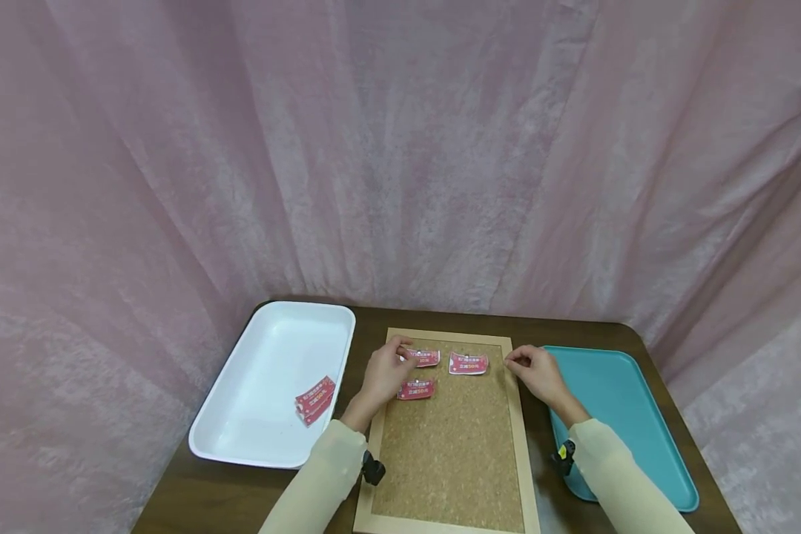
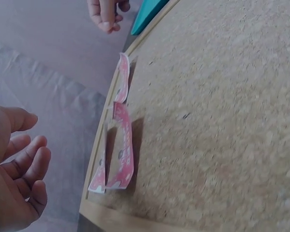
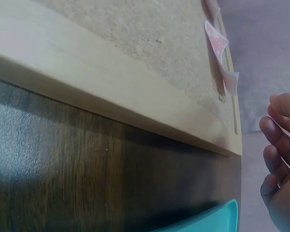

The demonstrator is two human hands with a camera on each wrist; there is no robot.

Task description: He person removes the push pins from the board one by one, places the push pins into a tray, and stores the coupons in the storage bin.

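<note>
Three red-and-white paper coupons are on the upper part of a wood-framed cork board [image 1: 454,452]. One upper coupon [image 1: 469,363] lies right of centre, with curled edges; the other [image 1: 429,359] is partly covered by my left hand [image 1: 383,374]. A lower coupon [image 1: 416,389] sits just beneath that one. In the left wrist view my left thumb and fingers are loosely bent and apart, with nothing between them. My right hand [image 1: 535,373] hovers at the board's upper right frame. Its fingers [image 3: 279,137] are relaxed in the right wrist view, and no object shows in them.
A white tray [image 1: 240,393] stands left of the board, with overlapping red coupons [image 1: 315,400] near its right side. At the right lies a teal tray [image 1: 641,415], partly under my right forearm. Pink curtains [image 1: 400,163] hang behind the dark wooden table [image 1: 193,497].
</note>
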